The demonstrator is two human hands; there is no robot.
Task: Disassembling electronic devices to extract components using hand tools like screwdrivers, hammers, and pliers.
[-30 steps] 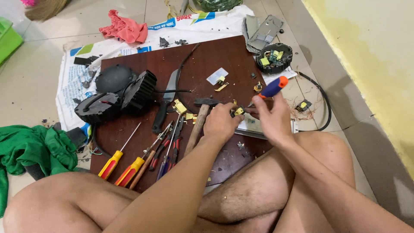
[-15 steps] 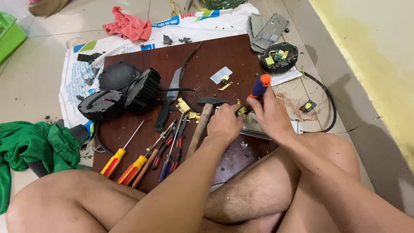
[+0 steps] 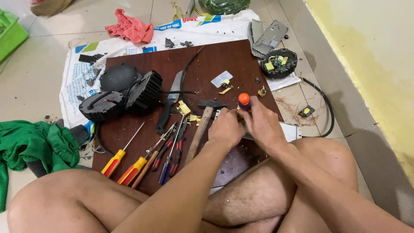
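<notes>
A tiled floor (image 3: 39, 73) is seen from above, and on it a printed white sack (image 3: 82, 73) is spread, with a dark brown wooden board (image 3: 215, 60) laid on top as the work surface. At the far left of the board two black round finned housings (image 3: 125, 92) are set side by side. A green cloth (image 3: 30, 142) is bunched on the floor at the near left, and a pink rag (image 3: 129, 28) is dropped at the far left. A round black part with small yellow blocks (image 3: 279, 63) is placed just off the board's far right corner, beside a grey metal plate (image 3: 269, 36). A black cable (image 3: 325, 108) is curved on the floor at the right. Along the near left of the board, two screwdrivers with red and yellow handles (image 3: 125, 162) are laid beside red-handled pliers (image 3: 174, 149); a knife with a black handle (image 3: 169, 101) and a wooden-handled hammer (image 3: 202, 127) are placed nearer the middle. The left hand (image 3: 226, 129) is pressed down at the board's near right, its fingers curled over something small that cannot be made out. Touching it, the right hand (image 3: 263, 125) is closed around an orange-capped screwdriver (image 3: 244, 100), held upright with only the cap and a blue collar showing above the fingers.
</notes>
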